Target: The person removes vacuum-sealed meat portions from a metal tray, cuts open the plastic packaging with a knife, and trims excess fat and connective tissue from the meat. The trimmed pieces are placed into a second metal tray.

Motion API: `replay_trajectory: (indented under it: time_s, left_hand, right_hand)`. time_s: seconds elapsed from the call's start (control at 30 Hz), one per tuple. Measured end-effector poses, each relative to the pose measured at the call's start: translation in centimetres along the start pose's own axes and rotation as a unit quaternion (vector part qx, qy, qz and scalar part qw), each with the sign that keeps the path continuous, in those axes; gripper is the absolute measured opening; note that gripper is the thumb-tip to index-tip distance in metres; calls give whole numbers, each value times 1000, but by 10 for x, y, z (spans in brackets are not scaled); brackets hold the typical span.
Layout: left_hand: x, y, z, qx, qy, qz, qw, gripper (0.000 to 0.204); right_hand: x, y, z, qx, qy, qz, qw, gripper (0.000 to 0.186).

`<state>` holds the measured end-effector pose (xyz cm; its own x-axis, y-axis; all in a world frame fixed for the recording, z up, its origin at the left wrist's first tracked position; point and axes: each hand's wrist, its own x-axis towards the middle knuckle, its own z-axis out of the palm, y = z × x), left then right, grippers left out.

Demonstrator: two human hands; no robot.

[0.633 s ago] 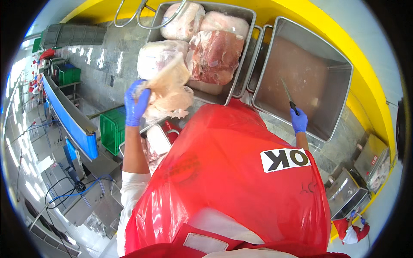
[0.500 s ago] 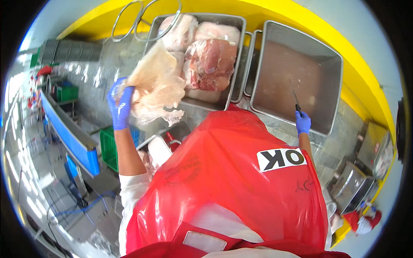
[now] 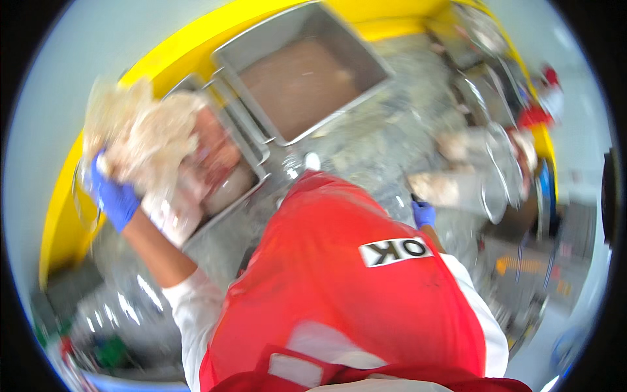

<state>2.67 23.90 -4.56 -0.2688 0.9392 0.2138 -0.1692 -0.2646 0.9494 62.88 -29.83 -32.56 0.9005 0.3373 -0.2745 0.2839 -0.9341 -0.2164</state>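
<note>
My left hand (image 3: 114, 191), in a blue glove, is closed on a crumpled sheet of pale, translucent plastic wrap (image 3: 151, 134). The wrap is lifted over a metal tub (image 3: 251, 188) at the left and partly covers what lies there. Below it in that tub a red slab of meat (image 3: 219, 153) shows, blurred. My right hand (image 3: 423, 214), also blue-gloved, is closed at the right of my red apron. The dark handle of a knife (image 3: 414, 198) pokes out of it; the blade is lost in the blur.
A deep metal tub (image 3: 274, 42) of murky brownish liquid stands beyond, against a yellow kerb (image 3: 392, 27). To the right are clear bags on metal hoops (image 3: 499, 176) with pale contents. Another person in red and white (image 3: 545, 108) is at the far right.
My view has swung right, so the tubs sit further left and the hooped bags appear. My left hand still holds the wrap; my right hand is now away from the liquid tub.
</note>
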Motion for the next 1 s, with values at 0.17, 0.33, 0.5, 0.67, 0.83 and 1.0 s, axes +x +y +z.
replay_trajectory:
  time_s: [0.17, 0.33, 0.5, 0.67, 0.83, 1.0]
  left_hand:
    - [-16, -25, 91, -100, -213, -93, 968, 45]
    - [-150, -13, 307, -134, -363, -131, 913, 38]
    - [-246, 16, 441, -86, -494, -104, 859, 34]
    - [-403, 32, 629, -127, -616, -11, 778, 28]
    - [-570, 77, 785, -91, -414, 625, 656, 30]
    - [-760, 80, 877, -258, -653, 197, 684, 34]
  right_hand:
    - [-89, 104, 0, 108, 67, 262, 957, 47]
    - [-103, 215, -5, 209, 56, 413, 885, 49]
    - [-120, 217, 25, 255, 93, 417, 868, 49]
    - [-107, 275, 38, 348, 96, 419, 833, 49]
    - [-112, 333, 21, 307, 169, 485, 801, 45]
    - [-127, 376, 19, 342, 291, 524, 724, 49]
